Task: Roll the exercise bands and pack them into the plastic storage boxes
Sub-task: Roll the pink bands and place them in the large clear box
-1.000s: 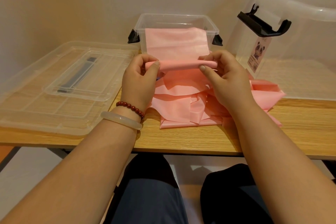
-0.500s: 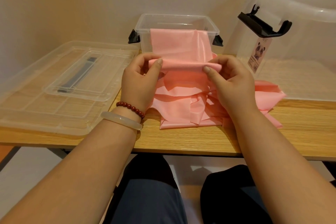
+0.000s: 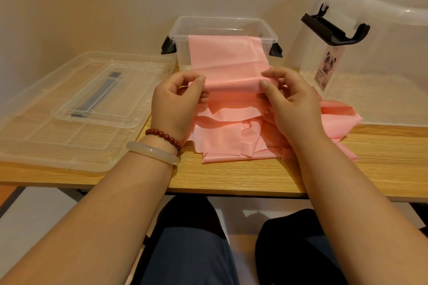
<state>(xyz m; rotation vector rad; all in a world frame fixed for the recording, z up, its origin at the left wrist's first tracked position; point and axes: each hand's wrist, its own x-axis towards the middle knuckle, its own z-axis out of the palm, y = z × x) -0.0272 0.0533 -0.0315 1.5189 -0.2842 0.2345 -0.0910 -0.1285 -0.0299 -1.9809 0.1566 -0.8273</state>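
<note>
Before the clear box (image 3: 220, 20), left hand (image 3: 172, 106) and right hand (image 3: 294, 104) fingers pinch the rolled band (image 3: 227, 60) edge.

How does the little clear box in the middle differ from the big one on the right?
The small box is much lower than the large box. A pink band hangs over the small box's front rim; none hangs on the large box. The large box bears a panda label; the small box shows none. Both are clear plastic with black latches.
</note>
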